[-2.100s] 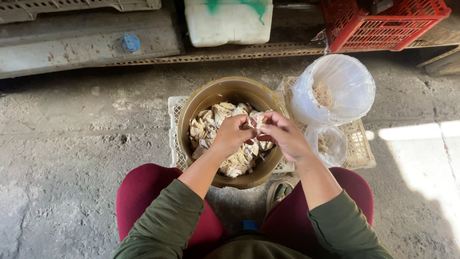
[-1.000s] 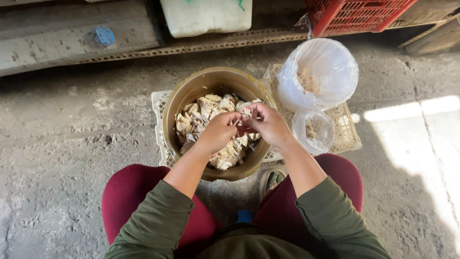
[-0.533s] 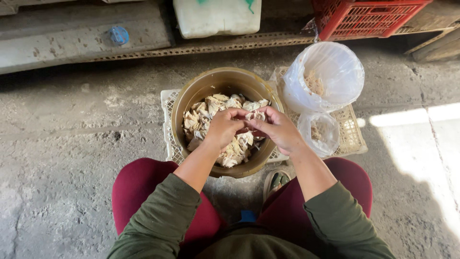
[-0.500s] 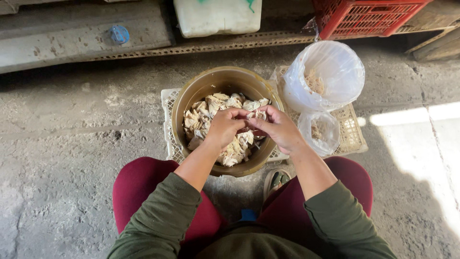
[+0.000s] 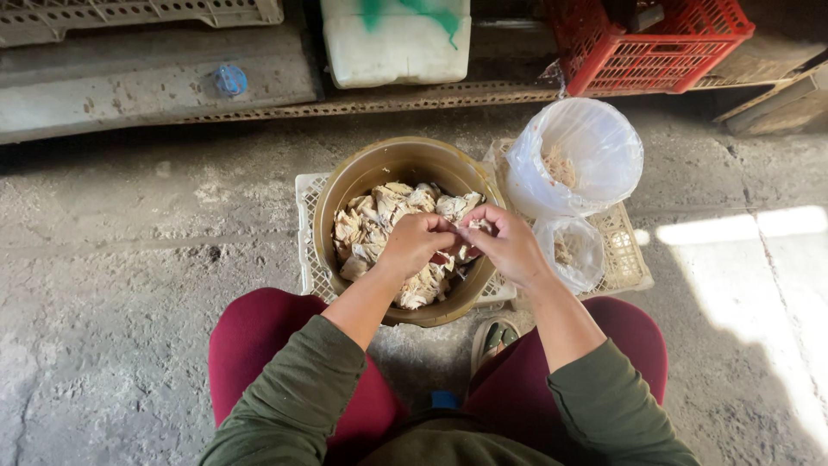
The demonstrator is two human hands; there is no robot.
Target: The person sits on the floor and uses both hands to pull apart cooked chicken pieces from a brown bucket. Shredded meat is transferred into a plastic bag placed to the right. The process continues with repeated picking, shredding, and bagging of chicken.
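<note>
Leftmost, a small blue cap (image 5: 229, 79) lay on the concrete ledge (image 5: 155, 86) at the floor's far edge, beside a white plastic jug (image 5: 395, 39). Nearer, a brass-coloured bowl (image 5: 345, 185) sat on a flat white crate (image 5: 307, 224), heaped with pale shredded pieces (image 5: 375, 216). Over it the left hand (image 5: 414, 244) and right hand (image 5: 509, 246) met, fingertips of both pinched on one piece (image 5: 461, 237) between them. Just right of the bowl stood a large clear bag (image 5: 573, 155) and a smaller bag (image 5: 571, 252), each holding some shreds. At the far right edge sat a red crate (image 5: 655, 52).
</note>
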